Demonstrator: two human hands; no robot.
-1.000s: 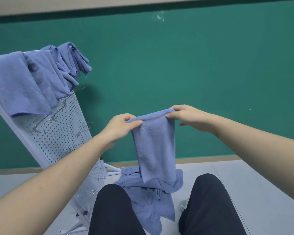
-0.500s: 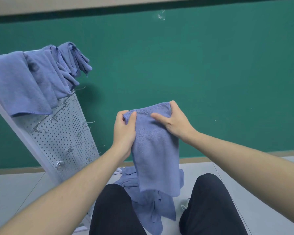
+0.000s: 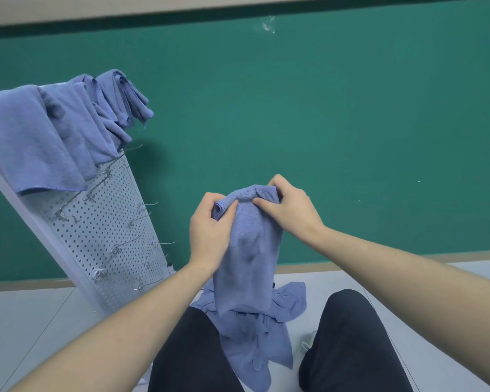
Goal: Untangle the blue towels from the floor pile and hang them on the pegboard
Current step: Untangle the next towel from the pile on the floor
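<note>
**Towel held up, pegboard off to the left**

The white perforated pegboard (image 3: 102, 239) leans left of the held towel (image 3: 249, 250), nearer the left hand (image 3: 210, 230); hung towels (image 3: 54, 131) drape its top. The soft terry towel hangs lengthwise, both hands' fingers pinching its bunched top edge, right hand (image 3: 289, 210) opposite. Below it lies the floor pile (image 3: 255, 335).

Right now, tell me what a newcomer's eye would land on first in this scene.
First, the soft blue terry towel held up at centre, its top edge pinched by the left hand and the right hand. Next, the tilted white perforated metal pegboard on the left, with several blue towels draped over its top. Below, a rumpled blue towel pile lies on the grey floor between the person's knees.
</note>
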